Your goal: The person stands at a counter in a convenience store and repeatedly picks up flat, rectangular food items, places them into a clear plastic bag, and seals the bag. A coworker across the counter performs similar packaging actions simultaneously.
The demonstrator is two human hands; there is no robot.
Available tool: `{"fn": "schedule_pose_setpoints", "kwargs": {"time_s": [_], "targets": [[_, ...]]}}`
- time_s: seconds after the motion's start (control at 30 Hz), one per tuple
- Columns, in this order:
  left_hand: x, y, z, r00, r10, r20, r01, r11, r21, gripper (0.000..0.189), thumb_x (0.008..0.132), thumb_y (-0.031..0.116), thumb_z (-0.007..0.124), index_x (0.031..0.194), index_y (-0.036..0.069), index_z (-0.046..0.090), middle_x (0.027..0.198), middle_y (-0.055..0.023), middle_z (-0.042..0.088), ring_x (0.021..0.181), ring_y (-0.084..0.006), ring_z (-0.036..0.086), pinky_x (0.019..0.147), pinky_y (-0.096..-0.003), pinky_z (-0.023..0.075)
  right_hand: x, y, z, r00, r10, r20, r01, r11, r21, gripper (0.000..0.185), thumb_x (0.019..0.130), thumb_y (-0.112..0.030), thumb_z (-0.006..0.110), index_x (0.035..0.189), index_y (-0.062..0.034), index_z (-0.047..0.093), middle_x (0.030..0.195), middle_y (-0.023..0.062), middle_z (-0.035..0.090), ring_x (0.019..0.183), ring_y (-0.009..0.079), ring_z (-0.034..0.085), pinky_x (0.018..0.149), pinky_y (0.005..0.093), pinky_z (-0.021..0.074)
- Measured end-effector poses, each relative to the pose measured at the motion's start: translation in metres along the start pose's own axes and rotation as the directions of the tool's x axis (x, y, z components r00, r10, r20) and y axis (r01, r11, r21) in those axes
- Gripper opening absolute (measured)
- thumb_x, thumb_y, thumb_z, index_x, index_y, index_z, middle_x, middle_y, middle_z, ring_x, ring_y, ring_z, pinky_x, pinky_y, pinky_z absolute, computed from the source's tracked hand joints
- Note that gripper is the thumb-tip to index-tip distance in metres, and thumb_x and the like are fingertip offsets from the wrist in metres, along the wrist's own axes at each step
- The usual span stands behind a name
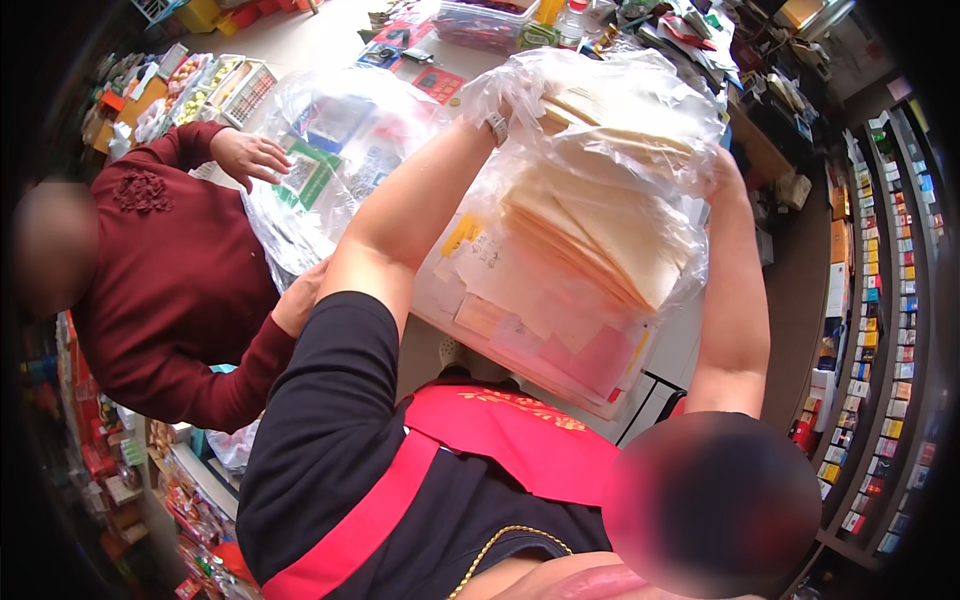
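A clear plastic bag (615,161) lies on the counter before me with stacked, pale yellow flat sheets (592,232) inside. What the sheets are made of, I cannot tell. More sheets (581,105) show higher up, near the bag's far end. My left hand (510,112) grips the bag at its far left side, partly covered by crumpled film. At the right edge, my right hand (721,174) holds the bag, its fingers partly hidden by plastic. Both arms reach forward around the sheets.
On the left stands a person in a maroon sweater (180,277), one hand (251,157) beside plastic-covered printed cards (311,176). Papers (555,337) lie under the counter's clear cover. A clear bin (484,26) and bottle (572,22) stand behind; shelves of small packs (870,315) line the right.
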State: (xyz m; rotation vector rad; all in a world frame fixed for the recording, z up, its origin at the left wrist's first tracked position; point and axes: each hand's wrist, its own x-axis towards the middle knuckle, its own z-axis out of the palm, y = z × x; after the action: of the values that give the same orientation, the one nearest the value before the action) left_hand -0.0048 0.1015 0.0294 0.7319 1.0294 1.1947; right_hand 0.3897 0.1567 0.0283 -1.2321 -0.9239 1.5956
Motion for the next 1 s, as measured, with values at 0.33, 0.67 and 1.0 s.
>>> {"fn": "schedule_pose_setpoints", "kwargs": {"time_s": [0.33,0.67,1.0], "targets": [[-0.147,0.062,-0.164,0.829,0.505,-0.241,-0.432,0.851,0.298,0.038,0.099,0.023,0.06,0.134,0.007,0.059,0.127,-0.0097,0.064,0.116,-0.021,0.06,0.099,-0.0376,0.048,-0.112,-0.036,0.244,0.965,-0.136,0.226,0.181,0.963,-0.197,0.068,0.09,-0.013,0.065,0.148,-0.0072,0.028,0.112,0.0172,0.061,0.09,0.0284,0.068,0.071,0.0435,0.0612],[-0.236,0.043,-0.309,0.727,0.54,-0.425,-0.258,0.787,0.56,0.036,0.1,0.017,0.059,0.134,0.007,0.06,0.125,-0.0087,0.065,0.116,-0.0192,0.061,0.102,-0.0344,0.0476,-0.115,0.201,0.408,0.951,-0.176,0.255,0.211,0.97,-0.12,0.077,0.081,0.004,0.056,0.153,-0.001,0.032,0.145,0.0182,0.049,0.133,0.0259,0.047,0.113,0.0298,0.0346],[-0.314,0.012,-0.087,0.32,0.945,-0.063,-0.701,0.281,0.655,0.026,0.096,0.001,0.06,0.122,0.002,0.061,0.117,-0.0113,0.066,0.103,-0.0177,0.064,0.095,-0.032,0.0509,-0.186,0.092,0.266,0.785,-0.39,0.481,0.557,0.785,-0.273,0.037,0.098,-0.011,0.061,0.134,-0.0032,0.06,0.129,0.0104,0.064,0.119,0.0193,0.06,0.103,0.0354,0.0453]]}}
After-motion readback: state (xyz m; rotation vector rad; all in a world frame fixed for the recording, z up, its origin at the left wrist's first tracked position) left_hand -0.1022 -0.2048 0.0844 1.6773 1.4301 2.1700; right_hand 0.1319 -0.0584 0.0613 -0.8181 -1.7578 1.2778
